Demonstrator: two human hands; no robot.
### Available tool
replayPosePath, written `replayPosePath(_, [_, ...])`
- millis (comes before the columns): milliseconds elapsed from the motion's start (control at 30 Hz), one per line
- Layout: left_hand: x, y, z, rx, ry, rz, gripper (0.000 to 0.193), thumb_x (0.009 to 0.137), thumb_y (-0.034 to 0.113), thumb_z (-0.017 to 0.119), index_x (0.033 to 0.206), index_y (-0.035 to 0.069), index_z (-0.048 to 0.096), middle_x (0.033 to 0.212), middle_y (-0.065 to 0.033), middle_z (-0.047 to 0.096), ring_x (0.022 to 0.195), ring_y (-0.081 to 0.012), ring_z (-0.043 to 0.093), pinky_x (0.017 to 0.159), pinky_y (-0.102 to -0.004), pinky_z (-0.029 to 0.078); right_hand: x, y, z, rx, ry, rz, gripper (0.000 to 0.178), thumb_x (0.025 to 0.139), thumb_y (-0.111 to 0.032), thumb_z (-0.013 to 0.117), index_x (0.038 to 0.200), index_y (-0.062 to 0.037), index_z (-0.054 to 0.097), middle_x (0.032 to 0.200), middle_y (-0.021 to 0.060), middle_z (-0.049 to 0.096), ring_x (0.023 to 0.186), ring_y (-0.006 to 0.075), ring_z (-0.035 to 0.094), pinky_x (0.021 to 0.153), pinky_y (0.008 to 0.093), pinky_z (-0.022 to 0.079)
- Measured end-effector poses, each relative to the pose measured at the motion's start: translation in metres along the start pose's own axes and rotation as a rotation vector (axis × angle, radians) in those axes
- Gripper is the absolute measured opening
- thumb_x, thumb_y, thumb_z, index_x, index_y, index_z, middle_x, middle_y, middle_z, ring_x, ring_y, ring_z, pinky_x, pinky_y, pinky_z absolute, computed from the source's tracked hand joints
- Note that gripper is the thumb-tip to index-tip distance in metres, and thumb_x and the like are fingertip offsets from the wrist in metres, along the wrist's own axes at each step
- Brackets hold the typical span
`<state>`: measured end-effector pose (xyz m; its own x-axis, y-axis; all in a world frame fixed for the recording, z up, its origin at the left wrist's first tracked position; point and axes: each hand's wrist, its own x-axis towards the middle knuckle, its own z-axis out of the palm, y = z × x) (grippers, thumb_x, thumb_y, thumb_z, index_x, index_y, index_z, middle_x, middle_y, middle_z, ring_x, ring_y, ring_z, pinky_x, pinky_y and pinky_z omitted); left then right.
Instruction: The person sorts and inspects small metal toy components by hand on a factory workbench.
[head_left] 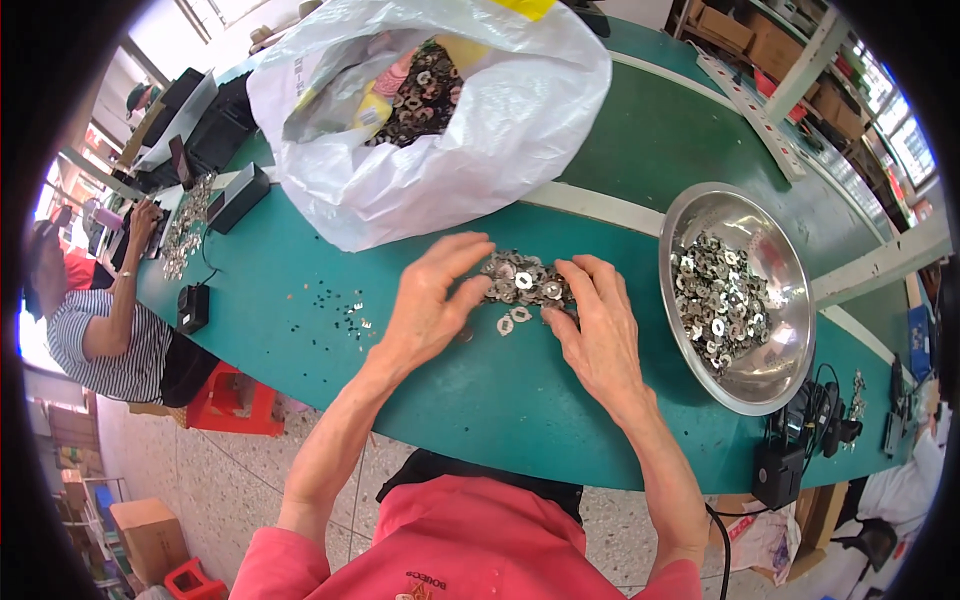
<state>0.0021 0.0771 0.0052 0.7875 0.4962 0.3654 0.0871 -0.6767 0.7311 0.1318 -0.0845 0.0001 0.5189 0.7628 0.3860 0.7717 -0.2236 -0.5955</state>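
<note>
A heap of small flat metal pieces with holes (522, 284) lies on the green tabletop between my hands. My left hand (432, 296) curves round the heap's left end, its thumb against the pieces. Round the right end curl the fingers of my right hand (600, 325), with the thumb tip at the near edge. Both hands press the heap from its sides; some fingertips are hidden by it. Two loose ring-shaped pieces (514, 320) lie just in front of the heap. To the right, a steel bowl (793, 262) contains many similar pieces.
An open white woven sack (420, 185) holding dark pieces stands behind my hands. Dark and shiny bits (338, 308) are scattered left of my arm. A black box (238, 197) and a black adapter (193, 308) sit farther left. Another person in stripes (115, 345) works there.
</note>
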Motion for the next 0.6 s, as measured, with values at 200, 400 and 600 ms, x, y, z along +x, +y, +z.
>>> replayPosePath(200, [-0.014, 0.001, 0.021, -0.042, -0.131, 0.136, 0.027, 0.079, -0.003, 0.062, 0.106, -0.003, 0.064, 0.119, -0.0166, 0.059, 0.104, -0.031, 0.059, 0.084, -0.0364, 0.049, -0.001, -0.006, 0.003, 0.002, -0.105, -0.035, 0.033, 0.072, -0.004, 0.071, 0.104, -0.0019, 0.062, 0.105, 0.0108, 0.057, 0.094, 0.0305, 0.056, 0.079, 0.0412, 0.046])
replayPosePath(400, [-0.015, 0.008, 0.009, -0.211, -0.159, 0.07, 0.018, 0.076, -0.004, 0.064, 0.094, -0.004, 0.067, 0.099, -0.0126, 0.066, 0.089, -0.0241, 0.063, 0.076, -0.0321, 0.051, 0.003, -0.02, -0.012, 0.098, -0.206, 0.05, 0.02, 0.072, -0.003, 0.071, 0.091, -0.0027, 0.063, 0.089, 0.0096, 0.059, 0.083, 0.0272, 0.059, 0.07, 0.0385, 0.048])
replayPosePath(600, [-0.013, 0.003, -0.001, -0.262, -0.045, -0.093, 0.021, 0.074, -0.006, 0.063, 0.095, -0.003, 0.068, 0.094, -0.0108, 0.066, 0.087, -0.02, 0.063, 0.075, -0.0297, 0.05, 0.007, -0.025, -0.008, 0.289, -0.228, 0.244, 0.017, 0.071, 0.0, 0.071, 0.084, 0.0001, 0.06, 0.082, 0.0095, 0.057, 0.069, 0.0208, 0.059, 0.062, 0.033, 0.049])
